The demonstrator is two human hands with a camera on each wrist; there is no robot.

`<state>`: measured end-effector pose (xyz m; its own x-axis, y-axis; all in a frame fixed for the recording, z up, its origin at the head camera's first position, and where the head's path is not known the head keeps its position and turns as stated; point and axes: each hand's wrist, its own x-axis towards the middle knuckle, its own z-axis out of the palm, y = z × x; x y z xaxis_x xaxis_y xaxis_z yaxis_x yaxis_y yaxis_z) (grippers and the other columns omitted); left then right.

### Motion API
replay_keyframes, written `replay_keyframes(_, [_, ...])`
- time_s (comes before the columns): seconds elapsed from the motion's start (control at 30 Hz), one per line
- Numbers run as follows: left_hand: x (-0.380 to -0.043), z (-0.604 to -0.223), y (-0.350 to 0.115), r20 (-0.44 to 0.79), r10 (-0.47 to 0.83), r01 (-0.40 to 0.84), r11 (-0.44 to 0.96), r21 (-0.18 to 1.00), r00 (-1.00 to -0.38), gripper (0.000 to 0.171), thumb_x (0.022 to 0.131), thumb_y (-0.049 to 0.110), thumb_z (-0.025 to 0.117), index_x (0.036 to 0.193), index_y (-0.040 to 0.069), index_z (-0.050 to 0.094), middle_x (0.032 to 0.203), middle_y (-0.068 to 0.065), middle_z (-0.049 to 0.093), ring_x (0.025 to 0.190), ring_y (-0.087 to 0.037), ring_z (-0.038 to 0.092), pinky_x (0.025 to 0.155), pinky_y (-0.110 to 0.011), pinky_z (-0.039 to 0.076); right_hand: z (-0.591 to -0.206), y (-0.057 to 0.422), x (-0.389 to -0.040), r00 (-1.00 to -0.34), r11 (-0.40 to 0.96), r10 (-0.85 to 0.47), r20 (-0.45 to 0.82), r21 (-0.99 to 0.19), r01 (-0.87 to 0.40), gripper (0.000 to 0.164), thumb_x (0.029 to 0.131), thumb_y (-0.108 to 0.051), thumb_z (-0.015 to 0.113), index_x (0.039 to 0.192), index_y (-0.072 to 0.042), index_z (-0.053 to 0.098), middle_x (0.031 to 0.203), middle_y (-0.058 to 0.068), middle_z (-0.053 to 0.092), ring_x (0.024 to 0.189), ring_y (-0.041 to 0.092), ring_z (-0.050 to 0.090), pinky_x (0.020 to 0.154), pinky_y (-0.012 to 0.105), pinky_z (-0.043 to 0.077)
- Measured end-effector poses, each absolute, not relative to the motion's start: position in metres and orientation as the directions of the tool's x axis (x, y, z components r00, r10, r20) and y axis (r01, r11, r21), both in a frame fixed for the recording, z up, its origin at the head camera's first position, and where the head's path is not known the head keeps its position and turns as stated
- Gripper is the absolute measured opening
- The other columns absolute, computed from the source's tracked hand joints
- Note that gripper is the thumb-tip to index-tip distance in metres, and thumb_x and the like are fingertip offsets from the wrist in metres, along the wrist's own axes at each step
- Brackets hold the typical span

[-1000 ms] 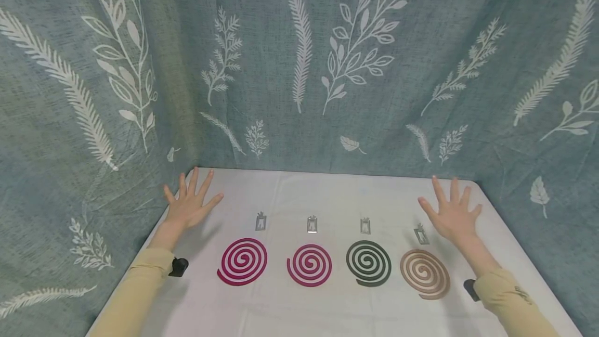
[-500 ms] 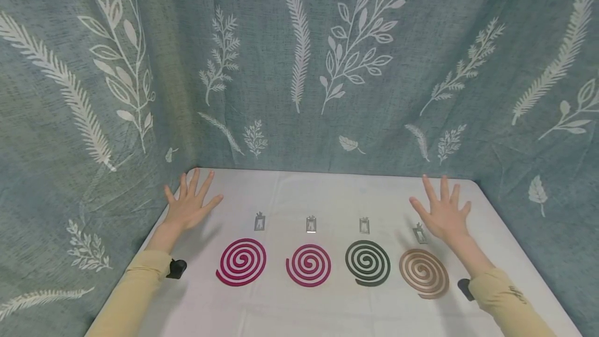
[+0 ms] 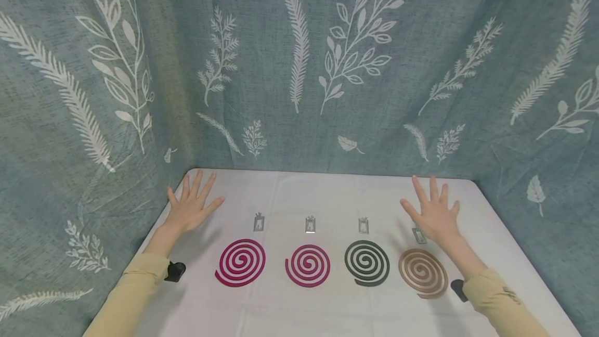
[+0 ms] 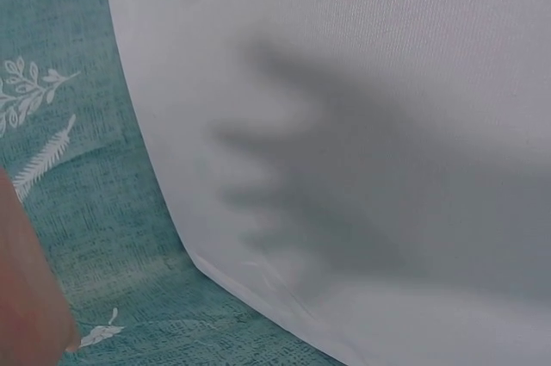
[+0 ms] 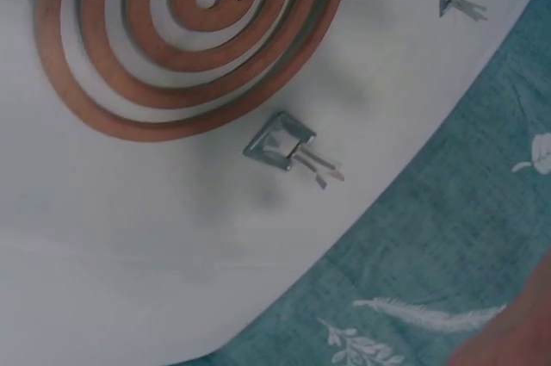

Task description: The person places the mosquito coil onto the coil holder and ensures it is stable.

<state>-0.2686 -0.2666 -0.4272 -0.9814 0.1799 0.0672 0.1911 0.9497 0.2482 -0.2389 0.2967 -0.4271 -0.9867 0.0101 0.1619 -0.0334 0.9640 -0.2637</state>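
Observation:
My left hand (image 3: 188,213) is held over the table's left edge, fingers spread, holding nothing. My right hand (image 3: 439,218), also spread and holding nothing, hovers at the right, partly covering a small metal coil stand (image 3: 418,235). Just in front of that stand lies a brown mosquito coil (image 3: 422,271). To its left lie a dark green coil (image 3: 367,260), a magenta coil (image 3: 309,262) and another magenta coil (image 3: 241,260). Behind these, one each, are three more stands. The right wrist view shows the tilted stand (image 5: 280,142) with raised prongs beside the brown coil (image 5: 225,15).
A white cloth (image 3: 318,316) covers the table. Blue-green curtains (image 3: 276,66) with white leaf prints rise along its back and both sides. In the left wrist view, the left hand's shadow falls on the white cloth (image 4: 482,56).
My right hand has moved left, from beside the rightmost stand to partly over it, fingers still spread. The left hand has hardly moved. Coils and stands lie as before.

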Motion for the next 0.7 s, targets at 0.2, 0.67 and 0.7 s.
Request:
replay_keyframes(0.2, [-0.265, -0.426, -0.264, 0.085, 0.195, 0.211, 0.944, 0.253, -0.977, 0.078, 0.095, 0.059, 0.034, 0.153, 0.023, -0.002, 0.158, -0.019, -0.008, 0.14, -0.05, -0.014, 0.099, -0.077, -0.012, -0.426, 0.287, -0.239, -0.988, 0.962, -0.016, 0.151, -0.266, -0.056, 0.08, 0.092, -0.064, 0.034, 0.153, -0.022, 0.005, 0.157, 0.026, -0.005, 0.138, 0.057, -0.005, 0.098, 0.081, 0.001])
replay_keyframes(0.67, [-0.257, -0.427, -0.268, 0.07, 0.226, 0.236, 0.926, 0.294, -0.972, 0.076, 0.096, 0.057, 0.036, 0.154, 0.022, 0.001, 0.159, -0.018, -0.006, 0.141, -0.048, -0.014, 0.099, -0.075, -0.016, -0.428, 0.263, -0.242, -0.987, 0.957, -0.084, 0.135, -0.263, -0.118, 0.079, 0.092, -0.065, 0.033, 0.153, -0.023, 0.007, 0.158, 0.021, -0.005, 0.141, 0.053, -0.003, 0.101, 0.078, 0.002])
replay_keyframes(0.7, [-0.257, -0.426, -0.269, 0.069, 0.229, 0.24, 0.925, 0.295, -0.971, 0.076, 0.096, 0.057, 0.036, 0.154, 0.022, 0.001, 0.159, -0.018, -0.006, 0.141, -0.047, -0.014, 0.099, -0.075, -0.017, -0.428, 0.261, -0.242, -0.987, 0.956, -0.088, 0.136, -0.266, -0.122, 0.079, 0.092, -0.065, 0.033, 0.154, -0.023, 0.007, 0.158, 0.021, -0.004, 0.141, 0.052, -0.003, 0.101, 0.078, 0.002])
